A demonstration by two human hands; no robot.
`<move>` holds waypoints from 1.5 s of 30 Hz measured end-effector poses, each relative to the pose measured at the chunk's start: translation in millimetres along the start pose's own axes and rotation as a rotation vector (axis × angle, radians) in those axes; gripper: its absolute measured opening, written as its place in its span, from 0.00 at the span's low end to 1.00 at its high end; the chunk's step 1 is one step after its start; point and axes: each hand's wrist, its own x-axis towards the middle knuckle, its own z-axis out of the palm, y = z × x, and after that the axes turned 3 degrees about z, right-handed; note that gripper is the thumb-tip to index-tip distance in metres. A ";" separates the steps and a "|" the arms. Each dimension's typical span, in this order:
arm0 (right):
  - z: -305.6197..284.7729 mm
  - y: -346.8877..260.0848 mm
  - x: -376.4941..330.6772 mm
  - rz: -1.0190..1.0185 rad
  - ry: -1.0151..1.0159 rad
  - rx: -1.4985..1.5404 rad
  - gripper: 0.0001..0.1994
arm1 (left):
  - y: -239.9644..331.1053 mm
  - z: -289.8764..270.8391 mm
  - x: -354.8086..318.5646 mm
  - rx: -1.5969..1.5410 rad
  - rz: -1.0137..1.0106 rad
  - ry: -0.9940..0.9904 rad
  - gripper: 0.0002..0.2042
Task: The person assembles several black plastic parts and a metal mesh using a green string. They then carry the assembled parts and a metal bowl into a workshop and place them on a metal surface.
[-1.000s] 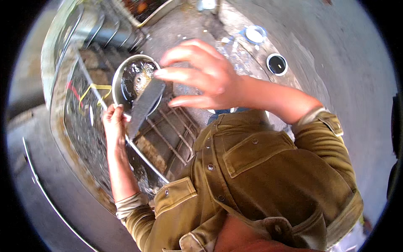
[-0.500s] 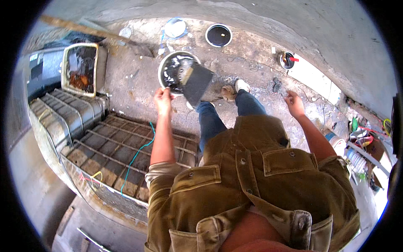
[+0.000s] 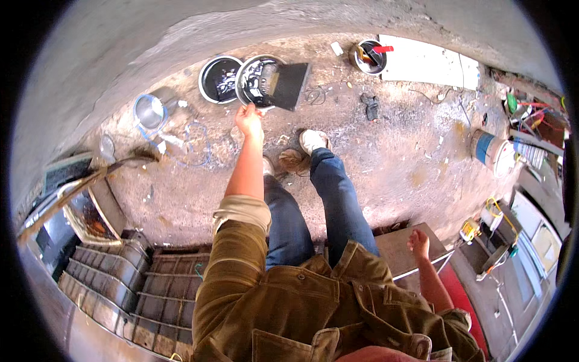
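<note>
My left hand reaches forward and pinches the near rim of a round, pale-rimmed basin of glossy dark liquid. A dark flat square board with a beige strip along one edge lies across the basin and juts out past its right side. The basin overlaps a second round basin of dark liquid in view; whether they touch, I cannot tell. My right hand hangs low at my right, fingers curled in, with nothing visible in it. Near it is a brown bench-like surface.
Ahead on the right, a pot with a red-handled tool stands beside a white board. A bucket sits at the right. To the left are a clear tub and a metal-barred tank. A wall curves along the far side.
I have stepped forward and turned, moving away from the barred tank. The left hand has carried the basin and board toward the other dark-liquid basin. My right hand now hangs lower, over the brown surface.
</note>
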 end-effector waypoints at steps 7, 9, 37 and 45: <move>34.4 94.3 -35.0 0.322 -0.025 0.146 0.10 | -101.7 49.7 91.0 -0.090 0.052 0.177 0.08; 42.4 111.6 -51.0 0.475 -0.073 0.425 0.10 | -122.9 70.1 100.6 -0.077 0.069 0.196 0.08; 55.8 57.5 -101.8 0.081 -0.016 0.446 0.10 | 116.5 -221.6 -53.9 1.544 -0.073 -0.309 0.11; 61.4 -135.0 -36.0 -0.235 0.010 0.824 0.12 | 143.3 70.7 -116.3 1.504 0.949 -0.882 0.07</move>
